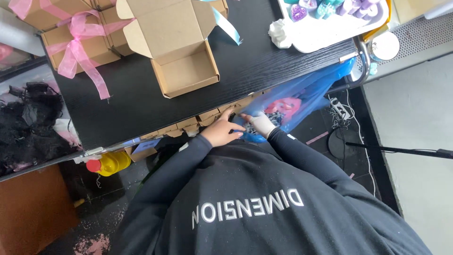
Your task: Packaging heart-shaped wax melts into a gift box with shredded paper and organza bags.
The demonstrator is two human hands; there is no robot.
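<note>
My left hand [221, 130] is just below the near edge of the black table [137, 94], fingers resting on the rim of a blue plastic bag [302, 92]. My right hand [259, 123], in a pale glove, reaches into the bag's mouth; what it touches inside is hidden. Pink and patterned items [282, 107] show through the bag. An open empty cardboard box [181, 66] stands on the table above my hands.
Closed cardboard boxes tied with pink ribbon [78, 40] sit at the table's far left. A white tray [321, 33] with purple and teal pieces is at the far right. Folded cardboard [188, 125] lies under the table edge, beside a yellow bottle [111, 163]. A black stand [401, 151] rests on the floor.
</note>
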